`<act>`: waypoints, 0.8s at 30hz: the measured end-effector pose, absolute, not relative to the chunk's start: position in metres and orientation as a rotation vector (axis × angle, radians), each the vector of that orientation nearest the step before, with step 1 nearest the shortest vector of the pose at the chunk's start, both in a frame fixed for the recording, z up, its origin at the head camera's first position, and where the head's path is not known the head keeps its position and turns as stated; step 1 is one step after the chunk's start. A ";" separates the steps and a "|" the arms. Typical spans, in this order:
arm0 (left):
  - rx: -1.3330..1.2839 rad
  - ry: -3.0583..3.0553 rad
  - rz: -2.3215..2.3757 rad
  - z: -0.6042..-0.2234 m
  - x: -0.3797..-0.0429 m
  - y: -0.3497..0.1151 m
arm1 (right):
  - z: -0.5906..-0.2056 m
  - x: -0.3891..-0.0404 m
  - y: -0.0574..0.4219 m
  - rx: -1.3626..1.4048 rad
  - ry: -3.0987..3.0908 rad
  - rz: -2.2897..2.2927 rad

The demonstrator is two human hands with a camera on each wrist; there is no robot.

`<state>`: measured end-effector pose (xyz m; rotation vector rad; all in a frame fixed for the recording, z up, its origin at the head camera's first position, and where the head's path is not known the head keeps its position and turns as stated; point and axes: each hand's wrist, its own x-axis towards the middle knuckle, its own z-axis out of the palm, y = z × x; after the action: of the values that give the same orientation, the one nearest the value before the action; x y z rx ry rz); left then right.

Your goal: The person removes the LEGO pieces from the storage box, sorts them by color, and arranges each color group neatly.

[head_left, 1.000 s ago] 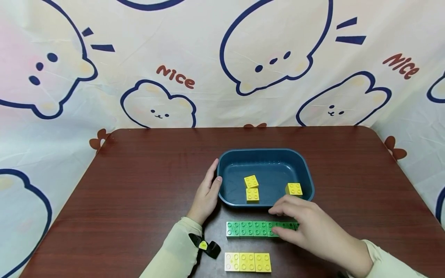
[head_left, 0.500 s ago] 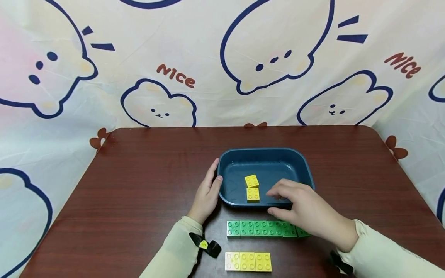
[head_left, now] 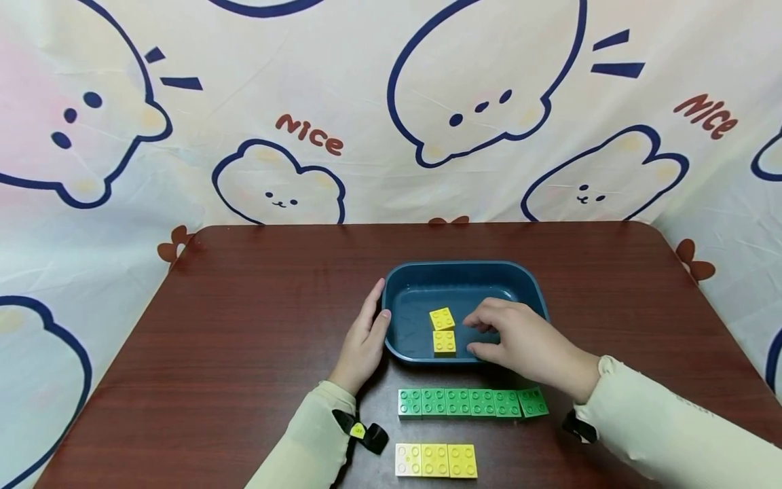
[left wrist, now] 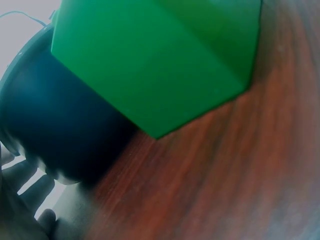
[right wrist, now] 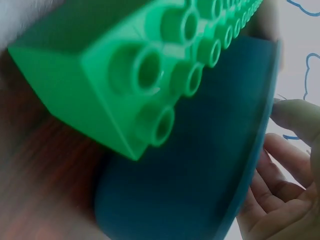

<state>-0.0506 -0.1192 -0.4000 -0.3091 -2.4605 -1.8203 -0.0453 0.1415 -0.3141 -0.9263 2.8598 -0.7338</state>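
Note:
My left hand (head_left: pixel 360 346) rests against the left side of the blue tray (head_left: pixel 461 268), its fingers fairly straight along the outer wall and thumb at the rim. My right hand (head_left: pixel 531 339) hovers over the tray's right half, fingers bent loosely with a gap to the thumb; nothing shows between them. Just left of its fingertips, two yellow toy bricks lie in the tray, a slightly turned one (head_left: pixel 442 319) behind a straight one (head_left: pixel 444 343). In the right wrist view, the right hand (right wrist: pixel 285 185) shows beyond the tray's rim.
A row of green toy bricks (head_left: pixel 458 403) lies in front of the tray, its right-end brick (head_left: pixel 533 402) slightly turned. Nearer me is a row of three yellow bricks (head_left: pixel 435 461), the left one paler. Everything stands on a brown table (head_left: pixel 275 292) before a printed cloth.
My right hand has moved from above the green row up and left over the tray, uncovering the green row and hiding the yellow brick at the tray's right. My left hand stays put.

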 end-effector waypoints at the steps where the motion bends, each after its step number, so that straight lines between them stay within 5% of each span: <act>1: -0.308 -2.461 -1.823 -0.400 -0.051 -0.119 | -0.314 -0.047 0.141 -0.923 2.861 -0.724; 24: -0.300 -2.472 -1.810 -0.400 -0.050 -0.120 | -0.322 -0.077 0.127 -0.887 2.818 -0.577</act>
<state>-0.0498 -0.1195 -0.4000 -0.2997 -2.4725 -1.8101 -0.0772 0.1274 -0.3224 -0.8868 2.8178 -0.5769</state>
